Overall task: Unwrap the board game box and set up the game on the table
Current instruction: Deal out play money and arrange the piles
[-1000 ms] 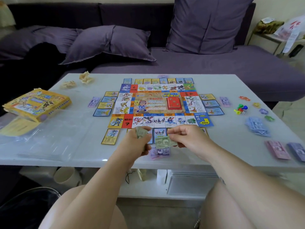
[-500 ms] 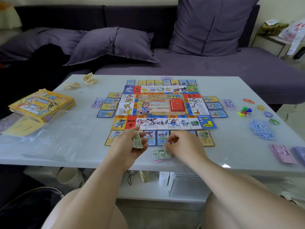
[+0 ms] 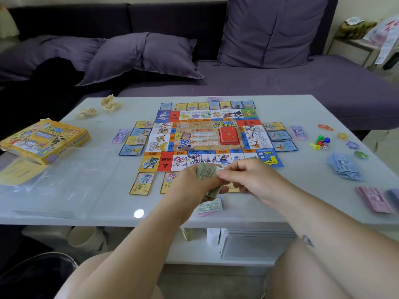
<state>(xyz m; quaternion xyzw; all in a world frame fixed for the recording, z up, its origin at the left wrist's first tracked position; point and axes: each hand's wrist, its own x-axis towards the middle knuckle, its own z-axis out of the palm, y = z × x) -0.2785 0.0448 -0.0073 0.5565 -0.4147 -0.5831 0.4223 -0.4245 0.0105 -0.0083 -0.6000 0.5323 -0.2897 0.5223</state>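
a purple sofa with loose cushions runs behind a pale glossy desk. the game board lies unfolded and flat at the middle of the desk, with property cards laid in rows just outside its edges and a red card deck on its centre panel. the yellow game box sits at the left edge, beside a sheet of clear plastic wrap; two crumpled paper balls lie beyond it. at the near edge of the board both hands meet above the desk: the left grip is curled round a wad of green notes, and the right grip pinches the top of that wad between thumb and fingertips. below them a small stack of notes lies flat by the desk's near edge. on the right are coloured pawns with a white die, a blue note pile and a pink note pile
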